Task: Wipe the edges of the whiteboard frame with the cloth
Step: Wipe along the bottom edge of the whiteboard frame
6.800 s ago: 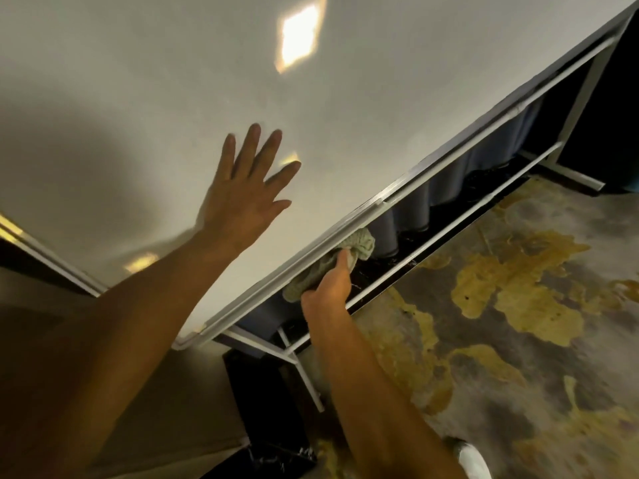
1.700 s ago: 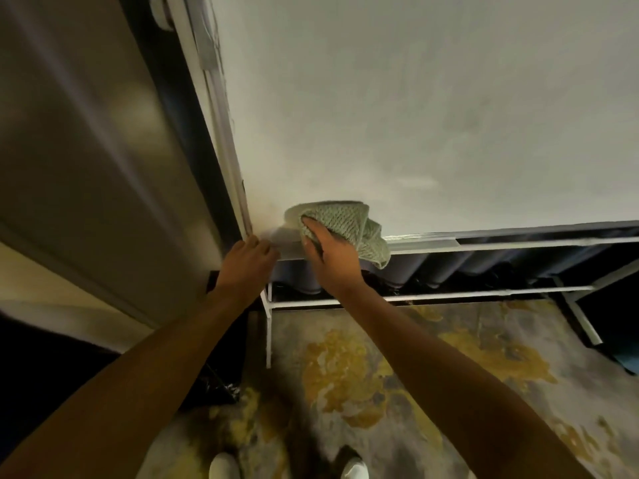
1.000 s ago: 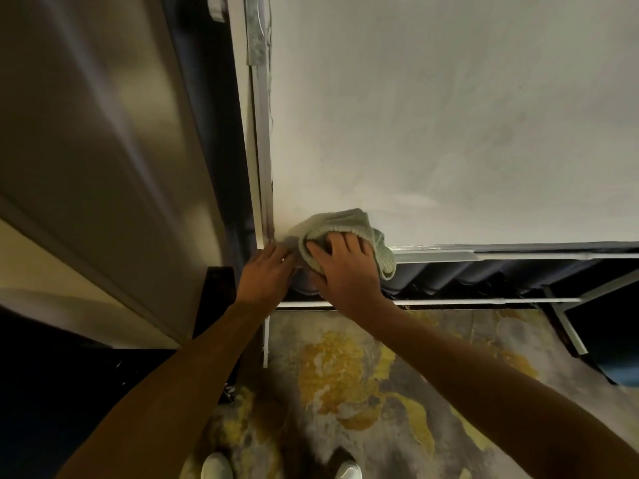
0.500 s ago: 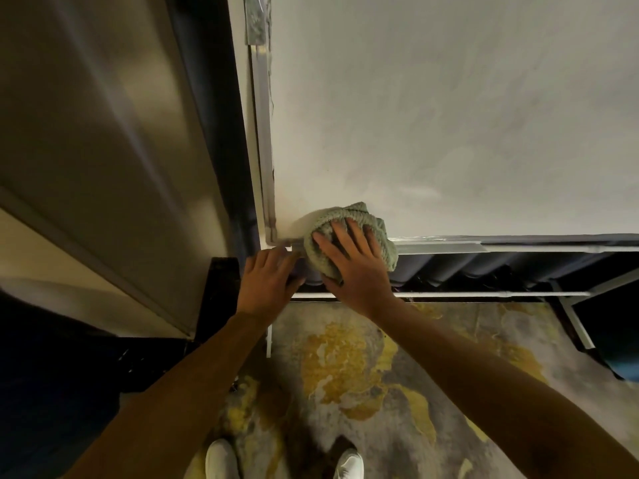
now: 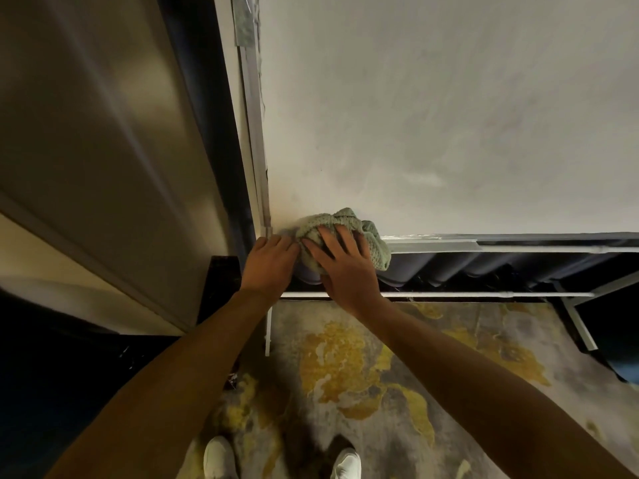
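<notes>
A large whiteboard (image 5: 432, 108) fills the upper right, with a metal frame down its left edge (image 5: 255, 133) and along its bottom edge (image 5: 449, 243). A bunched pale green cloth (image 5: 373, 238) sits at the lower left corner of the frame. My right hand (image 5: 342, 267) lies spread over the cloth and presses it against the bottom edge. My left hand (image 5: 268, 264) rests beside it at the corner, fingers curled onto the frame and touching the cloth's left side.
White stand bars (image 5: 449, 294) run below the board, with a leg (image 5: 268, 331) under the corner and a brace (image 5: 581, 326) at the right. A beige wall panel (image 5: 103, 150) stands close on the left. Patterned grey and yellow carpet (image 5: 345, 368) and my white shoes (image 5: 218, 458) are below.
Over the last seconds my right hand brought the cloth left along the bottom edge to the corner. My left hand left the board face and now sits at the corner, closer to the cloth.
</notes>
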A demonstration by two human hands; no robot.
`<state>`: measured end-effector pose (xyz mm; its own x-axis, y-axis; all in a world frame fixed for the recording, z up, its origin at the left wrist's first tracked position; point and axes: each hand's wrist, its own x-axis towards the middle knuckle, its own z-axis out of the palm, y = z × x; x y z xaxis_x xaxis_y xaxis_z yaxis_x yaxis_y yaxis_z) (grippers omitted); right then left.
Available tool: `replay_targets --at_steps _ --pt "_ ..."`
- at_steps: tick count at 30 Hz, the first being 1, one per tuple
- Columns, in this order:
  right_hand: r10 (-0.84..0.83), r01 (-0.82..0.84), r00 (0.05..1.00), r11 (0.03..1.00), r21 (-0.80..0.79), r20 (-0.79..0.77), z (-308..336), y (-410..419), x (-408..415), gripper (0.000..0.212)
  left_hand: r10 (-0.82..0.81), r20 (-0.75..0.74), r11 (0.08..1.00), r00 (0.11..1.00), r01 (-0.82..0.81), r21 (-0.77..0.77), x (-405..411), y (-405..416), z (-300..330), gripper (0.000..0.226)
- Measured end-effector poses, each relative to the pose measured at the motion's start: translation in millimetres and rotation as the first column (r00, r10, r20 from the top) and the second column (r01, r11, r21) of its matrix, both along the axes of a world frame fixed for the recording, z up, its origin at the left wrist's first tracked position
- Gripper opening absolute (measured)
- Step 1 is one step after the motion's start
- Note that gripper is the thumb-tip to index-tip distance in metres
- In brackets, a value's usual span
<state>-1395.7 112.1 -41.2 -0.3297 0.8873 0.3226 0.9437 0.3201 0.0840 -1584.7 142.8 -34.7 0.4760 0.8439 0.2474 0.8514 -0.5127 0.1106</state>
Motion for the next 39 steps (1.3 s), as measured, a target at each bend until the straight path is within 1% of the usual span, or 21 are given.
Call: replay_targets --at_steps 4,7,12,16,18,20,23,25,28,30,35,37,39 --pt "0.028 -0.026 0.998 0.999 -0.024 0.050 2.7 1.1 7.8 0.060 -0.004 -0.023 0.999 1.000 0.004 -0.034 1.3 1.2 9.4 0.019" --pt "0.024 -0.023 0.998 0.999 -0.025 0.066 3.2 -1.2 20.1 0.057 -0.015 -0.029 0.999 0.999 0.014 -0.033 2.9 -1.9 15.3 0.023" --pt "-0.030 0.032 0.997 0.999 -0.025 0.069 4.3 -12.1 55.5 0.057 -0.033 -0.036 0.999 0.999 0.031 -0.042 2.5 -6.3 16.3 0.029" --pt "-0.111 0.118 0.990 0.990 -0.083 0.084 12.6 -21.7 90.9 0.056 -0.004 -0.059 0.996 0.998 -0.001 -0.091 6.3 -7.5 16.3 0.018" --pt "-0.169 0.176 0.983 0.977 -0.124 0.066 14.4 -26.8 104.9 0.057 0.003 -0.096 0.995 0.995 -0.012 -0.100 8.1 -5.3 16.1 0.009" --pt "-0.206 0.211 0.977 0.966 -0.148 0.047 13.8 -29.4 116.3 0.060 0.004 -0.126 0.996 0.992 -0.016 -0.092 10.6 -4.7 18.7 0.006" --pt "-0.237 0.238 0.971 0.960 -0.149 0.027 11.4 -31.0 136.0 0.071 0.017 -0.189 0.997 0.982 -0.030 -0.067 14.1 -5.6 23.7 0.012" --pt "-0.257 0.256 0.966 0.958 -0.126 0.014 9.1 -32.2 153.0 0.072 0.029 -0.233 0.997 0.972 -0.044 -0.062 15.2 -6.5 26.7 0.016" --pt "-0.294 0.290 0.956 0.952 -0.100 -0.024 6.9 -34.8 178.4 0.066 0.042 -0.244 0.996 0.969 -0.060 -0.067 18.4 -8.2 30.5 0.017" --pt "-0.318 0.310 0.945 0.944 -0.111 -0.072 6.1 -34.8 184.6 0.060 0.052 -0.253 0.994 0.966 -0.075 -0.083 21.4 -8.4 32.1 0.018" --pt "-0.329 0.318 0.936 0.943 -0.100 -0.128 5.6 -38.7 208.9 0.052 0.080 -0.310 0.990 0.947 -0.112 -0.087 29.2 -8.6 33.9 0.020" --pt "-0.352 0.340 0.925 0.935 -0.099 -0.147 8.5 -41.9 227.0 0.052 0.093 -0.337 0.988 0.937 -0.128 -0.082 30.1 -7.6 35.0 0.017" --pt "-0.390 0.372 0.910 0.918 -0.136 -0.140 14.3 -43.1 244.7 0.054 0.109 -0.387 0.985 0.916 -0.152 -0.082 32.8 -6.6 39.1 0.015"
